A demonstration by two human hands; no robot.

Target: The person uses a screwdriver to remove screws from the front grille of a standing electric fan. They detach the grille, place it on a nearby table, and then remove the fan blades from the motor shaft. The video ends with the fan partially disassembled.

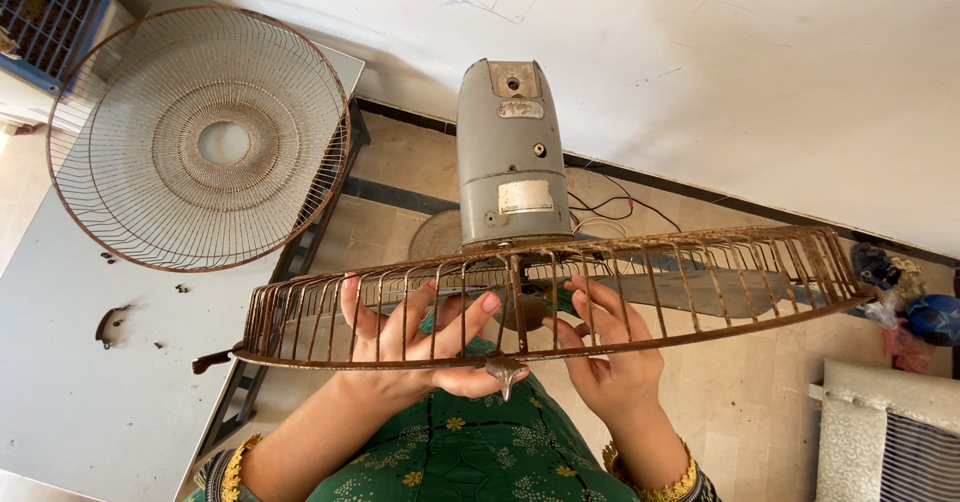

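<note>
A grey fan motor housing (pixel 510 152) stands upright in front of me, with a rusty rear wire guard (pixel 700 272) fixed around it. Grey fan blades (pixel 700 292) show inside that guard. My left hand (pixel 420 342) reaches into the guard from below, fingers spread near the blade hub. My right hand (pixel 605 357) is beside it with fingers curled at the hub behind the wires. What the fingers grip is hidden by the guard wires. A small metal clip (pixel 503 372) hangs off the guard's near rim.
The detached round front guard (pixel 200 142) lies on a grey table (pixel 90 362) to the left, with small dark bits scattered nearby. A blue crate (pixel 45 17) sits top left. A white wall is behind; cables (pixel 610 207) and cloth bundles (pixel 905 302) lie on the floor at right.
</note>
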